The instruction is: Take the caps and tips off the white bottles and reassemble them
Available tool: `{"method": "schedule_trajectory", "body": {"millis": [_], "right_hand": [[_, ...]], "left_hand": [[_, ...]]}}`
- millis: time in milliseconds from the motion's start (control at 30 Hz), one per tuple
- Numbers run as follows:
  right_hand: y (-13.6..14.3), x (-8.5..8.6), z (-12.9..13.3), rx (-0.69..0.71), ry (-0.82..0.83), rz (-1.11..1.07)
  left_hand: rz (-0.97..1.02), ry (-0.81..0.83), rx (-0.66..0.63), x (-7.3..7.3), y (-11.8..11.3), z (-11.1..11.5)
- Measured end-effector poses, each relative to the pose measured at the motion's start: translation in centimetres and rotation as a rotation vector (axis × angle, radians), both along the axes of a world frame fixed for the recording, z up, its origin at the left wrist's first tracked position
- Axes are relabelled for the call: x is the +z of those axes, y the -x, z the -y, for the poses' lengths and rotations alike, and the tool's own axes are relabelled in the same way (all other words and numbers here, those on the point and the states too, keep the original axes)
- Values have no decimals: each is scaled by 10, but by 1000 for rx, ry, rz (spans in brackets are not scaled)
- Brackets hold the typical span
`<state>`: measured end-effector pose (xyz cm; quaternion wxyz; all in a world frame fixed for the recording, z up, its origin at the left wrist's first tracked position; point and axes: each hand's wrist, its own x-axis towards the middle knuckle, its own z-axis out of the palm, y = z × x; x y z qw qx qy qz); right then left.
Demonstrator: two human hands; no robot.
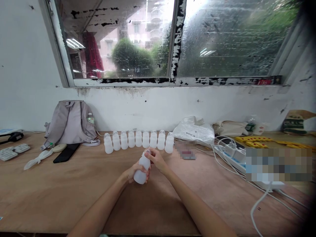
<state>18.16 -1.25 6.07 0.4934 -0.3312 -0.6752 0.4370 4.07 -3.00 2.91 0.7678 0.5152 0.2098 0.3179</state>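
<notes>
Bottles [145, 141] stand between held bottle [144, 163] and wall [145, 112].

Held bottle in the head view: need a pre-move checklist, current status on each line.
1. Left hand around the body of the held bottle: ok.
2. Right hand at the bottle's top: ok, fingers on it.
3. Held bottle upright: not ok, tilted, top leaning to the right.
4. Top fully seated: cannot tell, fingers partly cover it.
5. Row of bottles standing: ok, all nine upright behind the hands.
6. White cables clear of the hands: ok, off to the right.
</notes>
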Motion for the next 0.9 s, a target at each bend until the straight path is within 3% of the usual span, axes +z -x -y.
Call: {"method": "schedule_trajectory", "body": {"millis": [100,300,467,667,900], "right_hand": [[-7,-4,-9,6,-35,-13],[-22,-20,-25,-180,-51,19],[-20,-14,-20,-124,52,-150],[-13,-8,-13,-101,74,-164],[-17,-9,-17,-40,243,-310]], "left_hand": [[50,43,-5,-4,5,-6],[104,39,-49,-1,7,-7],[-17,29,-18,0,2,-3],[-170,-18,44,1,1,-3],[-176,-17,61,-1,2,-1]]}}
